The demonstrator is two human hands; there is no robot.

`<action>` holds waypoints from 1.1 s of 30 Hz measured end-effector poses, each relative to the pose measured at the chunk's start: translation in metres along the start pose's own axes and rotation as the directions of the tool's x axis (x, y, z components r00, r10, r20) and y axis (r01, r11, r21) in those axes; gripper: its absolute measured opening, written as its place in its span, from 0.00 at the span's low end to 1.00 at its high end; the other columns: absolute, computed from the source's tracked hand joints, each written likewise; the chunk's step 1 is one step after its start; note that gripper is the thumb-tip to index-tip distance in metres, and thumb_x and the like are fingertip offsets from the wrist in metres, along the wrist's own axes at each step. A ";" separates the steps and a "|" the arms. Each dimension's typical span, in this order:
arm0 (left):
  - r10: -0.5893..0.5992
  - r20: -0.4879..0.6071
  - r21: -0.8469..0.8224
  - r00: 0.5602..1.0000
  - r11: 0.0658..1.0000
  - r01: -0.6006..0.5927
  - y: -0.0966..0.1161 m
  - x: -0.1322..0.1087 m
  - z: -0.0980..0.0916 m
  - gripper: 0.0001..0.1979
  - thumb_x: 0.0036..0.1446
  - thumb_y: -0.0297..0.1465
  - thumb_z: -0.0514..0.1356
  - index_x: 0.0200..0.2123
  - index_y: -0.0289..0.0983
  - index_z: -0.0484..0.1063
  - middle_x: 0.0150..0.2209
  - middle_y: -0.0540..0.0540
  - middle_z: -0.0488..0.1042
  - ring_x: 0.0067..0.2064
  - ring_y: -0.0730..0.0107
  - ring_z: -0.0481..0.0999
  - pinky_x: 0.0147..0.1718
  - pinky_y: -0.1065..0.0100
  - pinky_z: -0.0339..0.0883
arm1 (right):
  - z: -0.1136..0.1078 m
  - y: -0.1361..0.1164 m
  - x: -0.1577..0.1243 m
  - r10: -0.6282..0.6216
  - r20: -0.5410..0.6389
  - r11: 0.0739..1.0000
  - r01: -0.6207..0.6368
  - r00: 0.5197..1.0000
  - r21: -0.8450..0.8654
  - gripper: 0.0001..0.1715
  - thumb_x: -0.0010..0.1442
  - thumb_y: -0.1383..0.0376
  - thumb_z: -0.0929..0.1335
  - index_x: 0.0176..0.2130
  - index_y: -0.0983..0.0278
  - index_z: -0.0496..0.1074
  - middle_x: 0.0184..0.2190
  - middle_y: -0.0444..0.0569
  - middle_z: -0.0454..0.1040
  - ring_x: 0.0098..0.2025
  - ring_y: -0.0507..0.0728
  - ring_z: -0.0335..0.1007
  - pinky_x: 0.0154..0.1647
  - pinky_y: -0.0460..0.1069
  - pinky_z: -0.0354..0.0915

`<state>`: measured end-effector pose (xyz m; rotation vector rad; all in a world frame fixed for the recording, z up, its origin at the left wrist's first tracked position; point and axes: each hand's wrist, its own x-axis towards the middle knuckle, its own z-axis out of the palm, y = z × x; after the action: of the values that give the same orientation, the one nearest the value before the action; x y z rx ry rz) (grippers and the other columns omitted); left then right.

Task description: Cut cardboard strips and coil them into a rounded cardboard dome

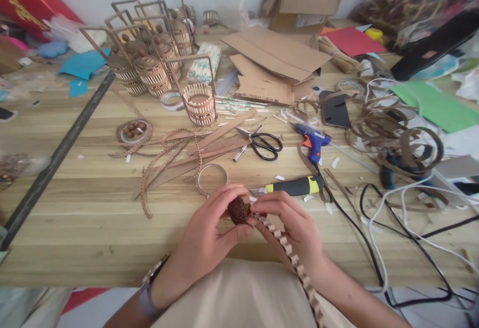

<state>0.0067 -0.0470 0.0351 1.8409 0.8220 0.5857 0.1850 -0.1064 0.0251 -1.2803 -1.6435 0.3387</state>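
Observation:
Near the table's front edge, my left hand [213, 233] is closed around a dark brown coiled piece [238, 210]. My right hand [294, 223] pinches a corrugated cardboard strip [290, 253] close to that piece, and the strip hangs down over my lap. Just beyond my hands lie a small ring [211, 178] and a black and yellow cutter [295, 185]. Black-handled scissors [266, 146] and a blue glue gun [313, 141] rest farther back. Brown strips [179, 163] lie to the left of the scissors.
Several small lantern-like pieces with tall handles [153, 76] stand at the back left, with an open one [199, 104] in front. Flat cardboard [277, 51] lies at the back centre. Coiled strips [421, 146] and cables [377, 228] crowd the right side. A roll holds brown balls [133, 129].

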 end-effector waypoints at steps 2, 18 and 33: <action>-0.027 -0.018 0.028 0.999 0.999 0.027 0.000 -0.002 -0.001 0.17 0.62 0.33 0.62 0.55 0.42 0.68 0.58 0.41 0.71 0.54 0.59 0.75 0.52 0.61 0.72 | 0.003 0.003 0.001 0.004 0.000 1.000 -0.004 1.000 0.020 0.05 0.62 0.68 0.71 0.40 0.61 0.73 0.34 0.47 0.76 0.34 0.54 0.76 0.33 0.47 0.73; -0.235 -0.156 0.154 0.959 0.953 0.259 -0.016 -0.035 -0.034 0.18 0.58 0.32 0.60 0.52 0.42 0.72 0.54 0.42 0.75 0.51 0.58 0.77 0.46 0.61 0.77 | 0.054 0.034 0.041 0.056 0.584 0.872 0.245 0.810 -0.423 0.06 0.61 0.65 0.72 0.40 0.66 0.76 0.43 0.55 0.76 0.46 0.63 0.67 0.43 0.55 0.64; -0.113 0.202 0.246 0.973 0.967 0.061 -0.003 -0.006 -0.032 0.22 0.52 0.27 0.63 0.52 0.41 0.72 0.59 0.43 0.73 0.58 0.58 0.74 0.57 0.60 0.68 | 0.012 0.038 0.039 -0.029 0.270 0.983 0.077 0.963 -0.168 0.09 0.67 0.63 0.68 0.48 0.60 0.69 0.53 0.55 0.74 0.55 0.63 0.69 0.53 0.59 0.65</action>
<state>-0.0208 -0.0321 0.0446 2.0315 0.8511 0.2320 0.1988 -0.0540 0.0132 -1.3652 -1.9695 0.3493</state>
